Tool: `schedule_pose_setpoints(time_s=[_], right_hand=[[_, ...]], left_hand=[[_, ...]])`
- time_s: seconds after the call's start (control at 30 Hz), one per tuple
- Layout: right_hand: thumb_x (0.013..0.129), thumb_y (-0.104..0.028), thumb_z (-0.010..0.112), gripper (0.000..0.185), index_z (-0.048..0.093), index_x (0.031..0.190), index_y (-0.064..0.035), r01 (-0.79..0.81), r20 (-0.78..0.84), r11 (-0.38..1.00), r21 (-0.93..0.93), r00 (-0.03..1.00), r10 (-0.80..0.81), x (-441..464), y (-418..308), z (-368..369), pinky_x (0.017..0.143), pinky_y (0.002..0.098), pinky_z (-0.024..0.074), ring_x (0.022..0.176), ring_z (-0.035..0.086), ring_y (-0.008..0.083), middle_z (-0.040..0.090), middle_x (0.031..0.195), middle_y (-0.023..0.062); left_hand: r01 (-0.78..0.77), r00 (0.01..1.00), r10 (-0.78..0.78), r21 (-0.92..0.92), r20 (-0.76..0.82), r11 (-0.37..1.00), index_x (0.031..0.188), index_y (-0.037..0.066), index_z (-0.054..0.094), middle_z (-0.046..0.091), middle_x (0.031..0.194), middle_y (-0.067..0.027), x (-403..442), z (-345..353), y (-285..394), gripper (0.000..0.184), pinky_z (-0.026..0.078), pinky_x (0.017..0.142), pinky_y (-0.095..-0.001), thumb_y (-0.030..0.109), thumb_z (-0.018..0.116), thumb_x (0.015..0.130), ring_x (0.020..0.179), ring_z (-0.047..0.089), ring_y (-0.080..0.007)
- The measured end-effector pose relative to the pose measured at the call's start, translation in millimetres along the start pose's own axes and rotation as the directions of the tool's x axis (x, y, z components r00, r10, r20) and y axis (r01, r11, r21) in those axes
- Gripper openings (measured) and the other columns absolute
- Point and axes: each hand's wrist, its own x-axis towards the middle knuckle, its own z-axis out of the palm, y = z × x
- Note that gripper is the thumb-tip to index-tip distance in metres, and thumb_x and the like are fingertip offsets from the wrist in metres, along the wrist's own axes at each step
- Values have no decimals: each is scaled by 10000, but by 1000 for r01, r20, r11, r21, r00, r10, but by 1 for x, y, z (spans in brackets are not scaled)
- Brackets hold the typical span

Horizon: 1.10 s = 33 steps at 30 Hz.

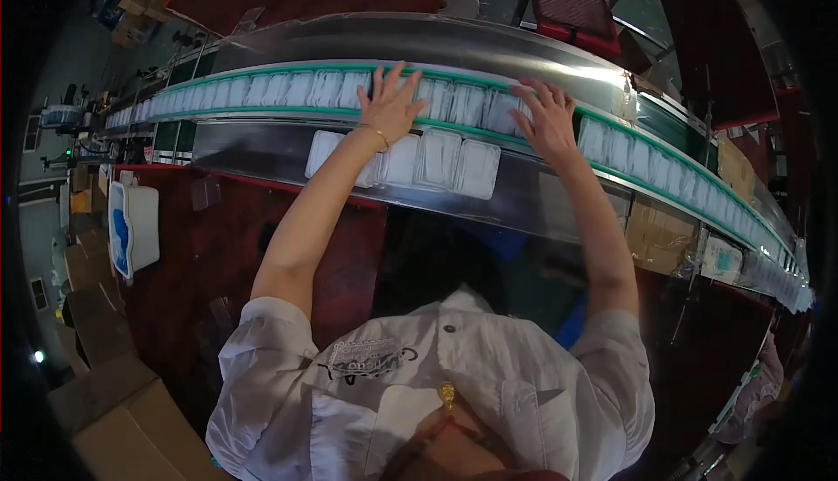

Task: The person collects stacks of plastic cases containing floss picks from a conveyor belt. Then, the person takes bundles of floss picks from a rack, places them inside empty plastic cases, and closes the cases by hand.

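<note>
A long row of thin, whitish, flat rectangular pieces (463, 104), clear-looking like plastic, stands packed between the green guide rails (288, 114) of a conveyor. My left hand (390, 110) lies across the row with its fingers spread, a bracelet at the wrist. Farther right, my right hand (548, 119) rests over the row, fingers apart and slightly bent, near a break in the row. Between my hands the pieces lean together. Several stacks of similar white pieces (438, 160) lie on the metal ledge (262, 145) in front, partly hidden by my left forearm.
A white bin (140, 228) with something blue inside stands on the dark red table (201, 263) at left. Cardboard boxes (131, 420) sit at lower left, and another carton (659, 237) is under the conveyor at right. Beyond the conveyor is a red crate (572, 5).
</note>
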Motion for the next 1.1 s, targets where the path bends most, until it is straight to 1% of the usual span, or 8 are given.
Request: schedule_pose_setpoints(time_s=[0.07, 0.2, 0.27, 0.33, 0.5, 0.6, 0.73, 1.1], right_hand=[[821, -284, 553, 207, 586, 971, -145, -106, 4, 994, 13, 994, 106, -20, 19, -11, 798, 442, 360, 969, 497, 253, 564, 1016, 34], [796, -254, 577, 163, 610, 728, -109, -171, 21, 981, -93, 985, 173, -79, 66, -22, 624, 369, 396, 721, 550, 229, 614, 703, 18], [801, -258, 570, 153, 617, 750, -121, -207, 98, 959, -192, 969, 228, -93, 85, -28, 628, 374, 402, 742, 557, 224, 624, 735, 19], [809, -260, 560, 160, 618, 750, -123, -260, 42, 939, -226, 960, 276, -115, 115, -27, 629, 381, 410, 747, 558, 228, 631, 758, 19], [790, -320, 586, 212, 636, 869, -130, -474, 5, 754, -455, 845, 534, -143, 151, -44, 673, 380, 445, 829, 562, 261, 637, 836, 36], [692, -351, 690, 512, 538, 1113, -102, -202, 63, 977, 74, 978, 198, -101, 77, -57, 840, 401, 432, 1020, 515, 297, 568, 1095, 110], [576, -410, 760, 758, 434, 1246, -271, -125, 351, 970, 207, 935, 45, -95, -29, -33, 916, 621, 273, 1221, 312, 332, 297, 1361, 97], [695, -474, 647, 639, 421, 1268, -304, 37, 236, 996, 81, 970, -55, -129, 182, -73, 939, 612, 248, 1247, 292, 322, 286, 1380, 46]], left_hand=[[64, 987, -60, 17, -149, 998, 1310, 221, 339, 223, 1401, -75, -13, -20, -9, 495, 180, 939, -675, 373, 476, 860, 1297, 156, -366], [258, 966, -259, -19, -22, 966, 1342, 196, 288, 236, 1402, -99, -61, -32, -61, 668, 240, 979, -583, 429, 571, 784, 1285, 226, -343], [292, 955, -290, -29, 65, 956, 1354, 188, 266, 229, 1406, -108, -81, -26, -67, 759, 261, 998, -535, 435, 632, 737, 1279, 251, -338], [37, 964, 6, -156, 266, 987, 1370, 178, 227, 190, 1421, -114, -94, -28, -56, 946, 300, 1009, -445, 404, 749, 613, 1261, 296, -334], [58, 923, -97, 115, 373, 992, 1372, 220, 221, 164, 1425, -88, -85, -26, -24, 1017, 361, 958, -443, 365, 794, 544, 1205, 362, -333], [7, 930, -66, 163, 362, 987, 1366, 259, 229, 200, 1403, -78, -81, -17, 1, 1004, 375, 925, -467, 356, 794, 542, 1146, 404, -339], [2, 943, -66, 193, 327, 981, 1357, 290, 249, 229, 1369, -85, -79, -10, 44, 983, 370, 908, -482, 369, 788, 539, 1123, 395, -358], [-119, 993, 119, -141, -9, 983, 1313, 261, 374, 259, 1369, -101, -13, 64, 210, 684, 253, 950, -562, 548, 581, 727, 1188, 307, -384]])
